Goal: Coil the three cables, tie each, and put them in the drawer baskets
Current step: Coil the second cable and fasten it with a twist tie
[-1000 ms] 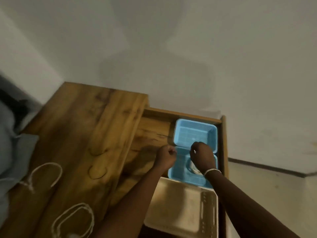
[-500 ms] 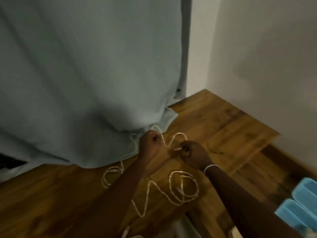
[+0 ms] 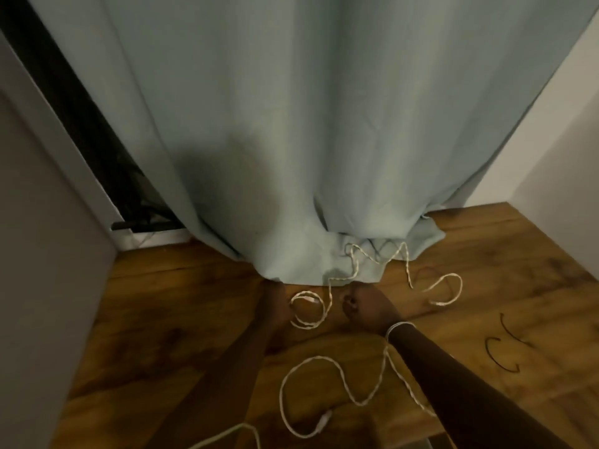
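Fingers (image 3: 348, 304) just R of cable coil (image 3: 309, 311) (not touching).

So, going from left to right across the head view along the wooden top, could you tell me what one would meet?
Left hand → small loop of white braided cable → right hand → curled white cable end → thin dark wire ties.

Bare forearms, thin white wristband (image 3: 400, 326)
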Demonstrator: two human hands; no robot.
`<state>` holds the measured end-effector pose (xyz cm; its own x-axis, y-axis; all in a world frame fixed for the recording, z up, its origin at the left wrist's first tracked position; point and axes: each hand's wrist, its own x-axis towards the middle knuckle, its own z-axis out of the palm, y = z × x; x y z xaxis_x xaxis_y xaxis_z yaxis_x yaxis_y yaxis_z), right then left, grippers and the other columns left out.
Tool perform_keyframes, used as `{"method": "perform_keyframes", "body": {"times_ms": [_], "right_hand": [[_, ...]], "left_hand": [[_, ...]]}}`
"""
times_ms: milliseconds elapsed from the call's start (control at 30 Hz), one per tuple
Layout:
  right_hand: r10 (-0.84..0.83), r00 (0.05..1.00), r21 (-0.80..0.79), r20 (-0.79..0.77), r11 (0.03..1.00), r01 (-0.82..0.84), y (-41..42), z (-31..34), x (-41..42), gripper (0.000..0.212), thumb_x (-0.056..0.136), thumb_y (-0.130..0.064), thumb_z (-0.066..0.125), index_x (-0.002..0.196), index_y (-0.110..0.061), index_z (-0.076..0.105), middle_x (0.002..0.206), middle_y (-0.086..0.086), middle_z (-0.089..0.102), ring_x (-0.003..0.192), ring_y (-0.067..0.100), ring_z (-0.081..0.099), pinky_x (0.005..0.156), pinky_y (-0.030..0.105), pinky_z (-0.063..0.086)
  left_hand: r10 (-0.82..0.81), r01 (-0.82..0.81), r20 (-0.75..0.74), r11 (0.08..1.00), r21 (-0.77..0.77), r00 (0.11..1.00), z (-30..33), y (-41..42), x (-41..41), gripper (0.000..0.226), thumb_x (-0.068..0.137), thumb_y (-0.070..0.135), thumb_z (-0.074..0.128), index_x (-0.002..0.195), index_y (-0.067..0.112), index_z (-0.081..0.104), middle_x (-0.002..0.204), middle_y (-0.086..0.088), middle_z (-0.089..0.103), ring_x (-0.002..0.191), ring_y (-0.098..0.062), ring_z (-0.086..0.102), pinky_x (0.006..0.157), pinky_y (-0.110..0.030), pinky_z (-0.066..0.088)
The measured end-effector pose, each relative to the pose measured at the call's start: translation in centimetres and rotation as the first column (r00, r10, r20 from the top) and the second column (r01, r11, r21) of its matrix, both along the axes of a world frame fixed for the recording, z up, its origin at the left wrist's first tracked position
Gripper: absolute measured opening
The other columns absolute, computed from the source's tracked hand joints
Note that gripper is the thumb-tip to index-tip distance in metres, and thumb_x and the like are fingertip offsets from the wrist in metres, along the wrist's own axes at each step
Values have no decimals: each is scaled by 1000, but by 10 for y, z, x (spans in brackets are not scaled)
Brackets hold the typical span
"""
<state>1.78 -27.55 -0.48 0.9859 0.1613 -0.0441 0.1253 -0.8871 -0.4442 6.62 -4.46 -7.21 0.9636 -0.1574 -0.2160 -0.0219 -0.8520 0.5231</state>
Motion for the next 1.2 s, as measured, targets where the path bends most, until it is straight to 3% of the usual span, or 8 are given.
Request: {"method": "perform_keyframes", "body": {"times_ms": [200,333,467,633,733,867,1067,1200], "right_hand": [[210,978,21,0,978,-210,46,-14,2,19,89,-18,59,99,-8,72,101,15,71,93,29,64,84,35,52],[194,979,-36,-62,980,-196,39,-19,3,35,90,-22,63,121,-9,66,123,12,65,114,25,59,95,26,43],[189,981,211,-34,961,-178,21,3,10,31,85,-23,74,115,-15,72,112,-1,70,101,6,62,79,-2,38],[34,999,489,9,872,-34,5,32,28,8,82,-19,76,86,-26,74,86,-6,75,82,2,69,77,18,51],[22,999,565,39,824,-40,-9,54,35,12,93,-15,66,94,-20,78,88,-3,78,85,2,71,80,18,54],[67,991,570,115,813,-122,-39,81,44,19,96,-19,62,91,-31,77,91,-5,78,88,6,72,83,18,52],[-26,971,596,238,793,-125,-80,111,60,18,96,-13,62,105,-18,76,85,-14,75,78,3,69,72,19,53],[-128,956,646,263,760,-76,-94,121,68,14,97,-15,62,96,-15,75,78,-2,74,72,9,67,68,24,55]], "left_hand": [[111,-111,-7,988,-111,994,-11,-16,16,32,93,32,58,117,12,64,121,-6,64,114,-25,61,98,-34,48],[108,-144,-185,971,-192,977,-6,-22,16,58,73,48,71,118,12,63,119,-8,67,107,-25,66,89,-37,56],[139,-267,-382,914,-306,914,69,-38,25,20,82,10,67,98,0,66,83,-12,66,68,-19,63,55,-25,50],[1,-303,-477,773,-558,879,148,-57,44,8,84,-2,65,90,-6,68,74,-19,66,64,-23,64,64,-30,57],[54,-314,-382,677,-665,923,176,-57,52,24,79,-4,66,99,6,60,69,-18,61,50,-17,57,57,-29,54],[-97,-101,-258,747,-658,961,187,-57,58,41,87,5,64,124,19,54,78,-11,66,63,-15,59,62,-29,55],[-305,330,130,834,-442,943,199,-70,59,9,87,25,73,78,24,72,70,3,61,66,-7,54,65,-22,43],[-314,256,54,651,-715,948,209,-85,58,20,96,16,57,78,19,65,79,-8,66,75,-16,62,78,-32,51]]}}
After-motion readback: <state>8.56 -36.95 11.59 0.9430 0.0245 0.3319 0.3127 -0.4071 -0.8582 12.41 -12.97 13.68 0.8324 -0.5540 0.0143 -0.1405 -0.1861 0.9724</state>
